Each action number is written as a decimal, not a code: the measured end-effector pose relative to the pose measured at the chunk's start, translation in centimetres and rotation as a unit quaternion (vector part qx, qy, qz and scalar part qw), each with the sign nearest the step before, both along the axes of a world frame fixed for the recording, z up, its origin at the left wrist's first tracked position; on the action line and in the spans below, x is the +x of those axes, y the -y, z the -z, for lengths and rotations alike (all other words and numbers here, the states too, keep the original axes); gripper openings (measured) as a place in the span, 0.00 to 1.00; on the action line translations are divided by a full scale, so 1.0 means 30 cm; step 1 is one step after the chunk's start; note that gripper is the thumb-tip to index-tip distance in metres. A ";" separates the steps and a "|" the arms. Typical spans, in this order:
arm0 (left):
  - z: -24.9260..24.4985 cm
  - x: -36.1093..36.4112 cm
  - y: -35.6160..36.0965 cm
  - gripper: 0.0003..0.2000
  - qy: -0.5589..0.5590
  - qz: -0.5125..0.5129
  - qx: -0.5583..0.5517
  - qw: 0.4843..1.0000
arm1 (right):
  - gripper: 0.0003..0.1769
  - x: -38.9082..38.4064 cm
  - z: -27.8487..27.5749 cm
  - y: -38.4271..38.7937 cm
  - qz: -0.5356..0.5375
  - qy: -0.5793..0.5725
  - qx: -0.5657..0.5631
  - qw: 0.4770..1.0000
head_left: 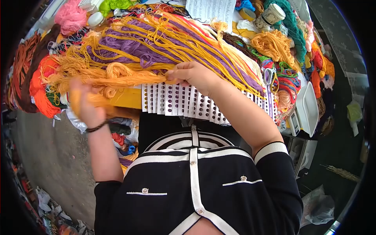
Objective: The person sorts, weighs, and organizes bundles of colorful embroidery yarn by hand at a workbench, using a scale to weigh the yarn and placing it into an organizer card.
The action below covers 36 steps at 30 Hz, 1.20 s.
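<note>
My right hand (192, 77) is closed in a pinch on one end of a light orange hank of thread (133, 79), stretched sideways along the table's front edge. Smeared by motion, my left hand (88, 103) is at the loose, frayed end of that hank, orange strands overlapping its fingers. Its grip does not show clearly. Behind both hands lies a long bundle of purple threads (121, 43) and mustard yellow threads (164, 45). Under my right wrist, white cards with rows of punched holes (188, 100) stand side by side along the edge.
Scissors (268, 76) lie right of the bundle, near a white scale tray (308, 103). Orange-red yarn (45, 88) is heaped at the left. A printed sheet (209, 13), a patterned cup (271, 15) and a pink skein (71, 16) are at the back.
</note>
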<state>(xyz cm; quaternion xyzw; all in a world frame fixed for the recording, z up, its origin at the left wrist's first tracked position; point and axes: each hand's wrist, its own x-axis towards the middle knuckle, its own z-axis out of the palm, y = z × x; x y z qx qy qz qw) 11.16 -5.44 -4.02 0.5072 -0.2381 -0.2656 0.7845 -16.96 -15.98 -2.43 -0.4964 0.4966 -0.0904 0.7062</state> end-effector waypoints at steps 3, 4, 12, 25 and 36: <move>0.004 -0.227 0.029 0.25 0.085 0.348 0.143 0.923 | 0.06 0.015 0.012 -0.007 0.045 0.090 0.085 0.991; 0.053 -0.259 0.065 0.25 0.204 0.383 0.095 0.896 | 0.07 0.016 0.018 0.001 0.011 0.070 0.057 0.996; 0.070 -0.294 0.092 0.25 0.241 0.463 0.199 0.829 | 0.09 0.028 0.035 -0.038 -0.174 -0.126 -0.441 0.871; 0.089 -0.309 0.111 0.43 0.319 0.467 0.270 0.779 | 0.07 -0.024 0.107 -0.021 -0.097 -0.052 -0.368 0.923; 0.116 -0.316 0.120 0.40 0.418 0.430 0.225 0.768 | 0.16 0.013 0.131 -0.063 -0.128 -0.072 -0.576 0.804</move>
